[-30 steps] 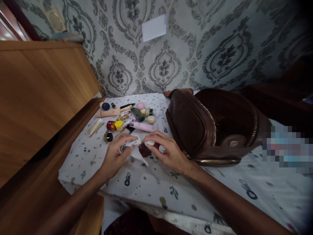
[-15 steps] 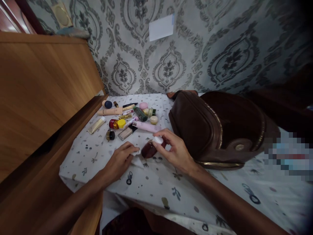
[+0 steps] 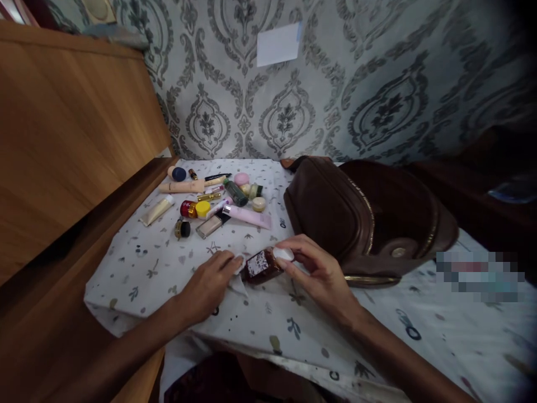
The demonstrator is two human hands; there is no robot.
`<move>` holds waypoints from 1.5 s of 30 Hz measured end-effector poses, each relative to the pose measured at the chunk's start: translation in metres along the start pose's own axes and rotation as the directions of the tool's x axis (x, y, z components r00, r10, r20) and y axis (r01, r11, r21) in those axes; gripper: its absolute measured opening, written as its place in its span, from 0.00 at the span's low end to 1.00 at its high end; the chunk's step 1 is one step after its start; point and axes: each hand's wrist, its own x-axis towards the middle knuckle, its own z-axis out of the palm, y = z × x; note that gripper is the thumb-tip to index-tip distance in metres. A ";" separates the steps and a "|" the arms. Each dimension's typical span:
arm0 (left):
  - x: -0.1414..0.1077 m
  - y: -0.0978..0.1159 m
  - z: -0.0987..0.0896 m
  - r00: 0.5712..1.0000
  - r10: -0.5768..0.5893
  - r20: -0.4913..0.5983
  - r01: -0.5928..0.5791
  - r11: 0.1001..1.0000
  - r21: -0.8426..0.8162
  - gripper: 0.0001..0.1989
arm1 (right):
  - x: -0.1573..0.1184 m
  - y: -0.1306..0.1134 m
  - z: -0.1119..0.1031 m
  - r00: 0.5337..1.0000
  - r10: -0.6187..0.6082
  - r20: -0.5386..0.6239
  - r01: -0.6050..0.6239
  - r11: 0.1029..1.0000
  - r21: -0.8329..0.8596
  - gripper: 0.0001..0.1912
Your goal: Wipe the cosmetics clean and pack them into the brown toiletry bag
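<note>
My right hand (image 3: 321,271) grips a dark brown bottle (image 3: 263,265) by its white cap (image 3: 283,253), thumb below and fingers above. The bottle lies tilted sideways over the cloth, a patterned label facing up. My left hand (image 3: 213,282) pinches a thin white tissue or wipe (image 3: 239,282), which sits close against the bottle's base; whether it touches the glass is hard to tell. Beyond both hands are a pink tube (image 3: 247,216), a beige foundation bottle (image 3: 211,224) and a small black-and-gold jar (image 3: 182,229).
Several more cosmetics lie at the back left, among them a green bottle (image 3: 235,192), a yellow-capped jar (image 3: 203,209) and a cream tube (image 3: 157,210). A brown leather bag (image 3: 327,207) stands to the right. A wooden cabinet (image 3: 79,112) borders the left side.
The bottle has turned in my right hand, so its label now shows. My left hand has brought the tissue closer to the bottle's base. The camera view has shifted slightly.
</note>
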 end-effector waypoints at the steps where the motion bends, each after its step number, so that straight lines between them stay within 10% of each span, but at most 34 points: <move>1: -0.002 -0.003 -0.002 1.000 -0.005 0.011 0.005 1.000 0.006 0.20 | -0.003 0.001 0.001 0.999 0.033 -0.016 -0.033 0.999 0.015 0.10; 9: 0.041 0.027 -0.034 0.991 0.036 -0.130 -0.071 0.959 -0.275 0.19 | -0.006 -0.012 0.005 0.999 0.040 0.025 -0.038 0.997 -0.060 0.11; 17: 0.030 0.001 -0.025 0.968 -0.037 0.249 0.123 0.931 -0.342 0.17 | -0.012 -0.021 -0.013 0.985 0.079 0.152 -0.066 0.994 -0.085 0.10; 24: 0.037 0.018 -0.035 0.992 0.014 0.124 0.046 0.884 -0.466 0.19 | -0.014 -0.028 -0.016 0.972 -0.041 0.233 0.058 0.996 -0.068 0.12; 31: 0.020 0.009 -0.024 0.972 -0.076 0.225 0.159 0.912 -0.378 0.20 | -0.016 -0.024 -0.015 0.972 -0.065 0.227 0.085 0.993 -0.080 0.15; 37: 0.015 0.027 -0.026 0.991 -0.135 -0.027 0.111 0.901 -0.419 0.19 | -0.006 -0.026 -0.006 0.987 -0.016 0.162 0.044 0.984 -0.172 0.09; 45: -0.011 0.032 0.007 0.959 0.182 -0.216 -0.201 0.977 -0.069 0.26 | -0.006 -0.025 -0.003 0.992 0.051 0.112 -0.025 0.976 -0.217 0.06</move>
